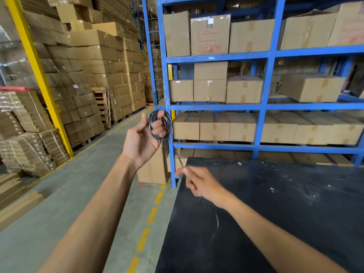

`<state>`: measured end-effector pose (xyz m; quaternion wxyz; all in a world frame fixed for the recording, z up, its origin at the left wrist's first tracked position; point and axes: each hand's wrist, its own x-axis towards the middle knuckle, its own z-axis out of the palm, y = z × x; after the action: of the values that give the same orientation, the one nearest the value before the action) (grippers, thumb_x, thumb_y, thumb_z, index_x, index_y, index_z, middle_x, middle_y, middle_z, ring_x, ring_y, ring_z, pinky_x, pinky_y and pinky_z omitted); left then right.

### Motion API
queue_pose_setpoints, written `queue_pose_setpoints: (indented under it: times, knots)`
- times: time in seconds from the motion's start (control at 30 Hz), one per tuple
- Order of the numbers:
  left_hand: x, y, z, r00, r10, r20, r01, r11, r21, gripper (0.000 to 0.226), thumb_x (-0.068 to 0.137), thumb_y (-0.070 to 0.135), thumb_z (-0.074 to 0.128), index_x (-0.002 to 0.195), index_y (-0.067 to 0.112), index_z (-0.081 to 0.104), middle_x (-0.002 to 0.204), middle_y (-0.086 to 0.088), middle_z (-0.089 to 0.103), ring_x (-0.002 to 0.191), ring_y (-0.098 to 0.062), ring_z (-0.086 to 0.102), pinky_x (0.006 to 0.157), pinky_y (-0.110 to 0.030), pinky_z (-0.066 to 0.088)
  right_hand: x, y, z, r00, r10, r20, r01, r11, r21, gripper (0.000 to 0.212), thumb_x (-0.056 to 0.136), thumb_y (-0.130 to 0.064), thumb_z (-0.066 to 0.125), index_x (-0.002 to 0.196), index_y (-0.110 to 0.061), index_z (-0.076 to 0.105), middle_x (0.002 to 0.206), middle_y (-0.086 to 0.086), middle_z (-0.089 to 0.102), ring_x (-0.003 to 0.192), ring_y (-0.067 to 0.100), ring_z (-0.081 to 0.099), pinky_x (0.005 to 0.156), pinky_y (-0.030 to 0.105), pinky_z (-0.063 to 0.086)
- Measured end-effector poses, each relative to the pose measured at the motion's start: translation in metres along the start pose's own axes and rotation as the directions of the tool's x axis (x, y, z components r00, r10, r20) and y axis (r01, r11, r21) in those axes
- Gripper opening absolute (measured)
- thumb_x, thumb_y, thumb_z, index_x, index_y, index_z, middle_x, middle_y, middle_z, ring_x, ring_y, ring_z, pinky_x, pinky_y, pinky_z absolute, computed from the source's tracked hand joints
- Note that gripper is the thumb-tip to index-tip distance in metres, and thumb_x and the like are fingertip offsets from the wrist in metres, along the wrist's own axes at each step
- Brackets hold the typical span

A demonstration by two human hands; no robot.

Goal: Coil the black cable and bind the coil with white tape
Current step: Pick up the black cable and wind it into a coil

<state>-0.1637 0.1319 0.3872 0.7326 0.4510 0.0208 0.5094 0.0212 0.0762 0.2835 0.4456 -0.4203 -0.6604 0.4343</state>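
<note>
Coiling step is in progress, binding not started. The left hand (pixel 144 134) is raised in the air off the worktop's far-left corner, palm toward the camera, with the black cable (pixel 160 125) looped several turns around its fingers (pixel 158 128). The fingers are curled loosely inside the coil, so they are carrying the loops rather than clamping them.

A single strand is running taut from the bottom of the coil down to the right hand (pixel 199 183), which is pinching it between thumb and forefinger just over the far-left edge of the black worktop (pixel 295 203). Below that pinch a short tail is hanging, and a faint curved length seems to be trailing over the worktop near its left edge; blurred, so I cannot tell how much slack is left.

No white tape visible anywhere on the worktop or in either hand.

Judgement: winding is well along but not done. The next move is calling for the right hand to feed the strand up and round the left fingers for another turn, keeping tension so the loops are not slipping off. The tape needs locating before the coil can be bound. Blue shelving (pixel 264 107) with cartons is standing behind, not involved.
</note>
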Motion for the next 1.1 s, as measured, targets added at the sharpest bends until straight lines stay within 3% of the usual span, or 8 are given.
queue_pose_setpoints:
  times: [0.13,0.23,0.33,0.47,0.63,0.77,0.9,1.1]
  knots:
    - [0.005,-0.020,-0.008,0.956,0.241,-0.165,-0.123,0.845,0.521,0.033,0.106,0.018,0.032,0.105,0.001,0.060,0.071,0.000,0.054,0.063,-0.011,0.049,0.064,-0.022,0.045,-0.010,-0.006,0.015,0.986,-0.085,0.146,0.100,0.991,-0.093,0.031,0.105,-0.040,0.042,0.110,-0.034,0.072,0.058,-0.003,0.029,0.048,0.007,0.027,0.044,0.016,0.026]
    - [-0.001,-0.025,-0.019,0.910,0.405,-0.087,-0.069,0.357,0.932,0.029,0.104,0.014,0.040,0.086,0.000,0.058,0.068,-0.006,0.055,0.059,-0.012,0.050,0.061,-0.024,0.044,-0.013,-0.022,0.013,0.979,-0.173,0.108,0.185,0.977,-0.111,0.030,0.104,-0.035,0.045,0.103,-0.023,0.073,0.053,-0.013,0.031,0.043,0.002,0.033,0.045,0.006,0.033]
    - [-0.014,-0.025,-0.033,0.967,0.254,0.015,-0.018,0.010,1.000,0.028,0.102,0.013,0.045,0.078,0.002,0.056,0.071,-0.019,0.060,0.064,-0.032,0.054,0.064,-0.039,0.045,-0.010,-0.043,-0.001,0.949,-0.313,0.029,0.311,0.918,-0.246,0.026,0.102,-0.030,0.052,0.085,-0.033,0.071,0.053,-0.015,0.051,0.049,0.000,0.045,0.053,0.010,0.033]
    - [-0.029,-0.035,-0.029,0.989,-0.149,-0.020,0.065,0.299,0.952,0.031,0.103,0.013,0.042,0.087,0.005,0.067,0.065,-0.006,0.055,0.056,-0.014,0.047,0.058,-0.023,0.041,0.006,-0.061,-0.019,0.917,-0.387,-0.095,0.335,0.877,-0.344,0.017,0.097,-0.020,0.059,0.094,-0.020,0.076,0.079,-0.001,0.072,0.069,-0.001,0.061,0.063,0.012,0.043]
    - [-0.034,-0.008,-0.010,0.966,-0.254,-0.053,0.243,0.815,0.527,0.036,0.091,0.020,0.042,0.078,0.005,0.072,0.050,0.006,0.042,0.042,-0.007,0.032,0.043,-0.018,0.034,0.023,-0.068,-0.031,0.891,-0.351,-0.287,0.297,0.930,-0.216,0.020,0.094,-0.017,0.064,0.083,-0.031,0.072,0.080,-0.019,0.073,0.079,-0.013,0.064,0.073,0.003,0.047]
    - [-0.035,0.009,0.004,0.986,-0.155,-0.057,0.165,0.946,0.281,0.040,0.090,0.025,0.039,0.075,0.006,0.070,0.053,0.007,0.029,0.047,-0.008,0.019,0.041,-0.018,0.026,0.023,-0.058,-0.023,0.923,-0.270,-0.275,0.239,0.961,-0.140,0.026,0.100,-0.029,0.054,0.083,-0.030,0.073,0.052,-0.019,0.056,0.048,-0.003,0.053,0.046,0.005,0.038]
    - [-0.029,0.016,0.012,0.998,0.050,0.024,-0.050,0.998,0.028,0.040,0.100,0.028,0.033,0.102,0.003,0.064,0.064,0.005,0.047,0.052,-0.008,0.040,0.054,-0.019,0.042,0.015,-0.035,-0.005,0.998,-0.060,-0.024,0.061,0.998,0.025,0.033,0.102,-0.043,0.046,0.089,-0.028,0.073,0.057,-0.006,0.032,0.040,0.004,0.024,0.038,0.017,0.023]
    - [-0.012,0.003,0.002,0.915,0.383,-0.127,-0.269,0.814,0.515,0.026,0.104,0.015,0.040,0.107,-0.001,0.060,0.077,-0.002,0.057,0.067,-0.011,0.052,0.070,-0.023,0.046,-0.008,-0.022,0.016,0.981,-0.117,0.153,0.131,0.988,-0.087,0.037,0.103,-0.041,0.045,0.097,-0.015,0.071,0.055,-0.006,0.026,0.041,0.003,0.023,0.040,0.011,0.027]
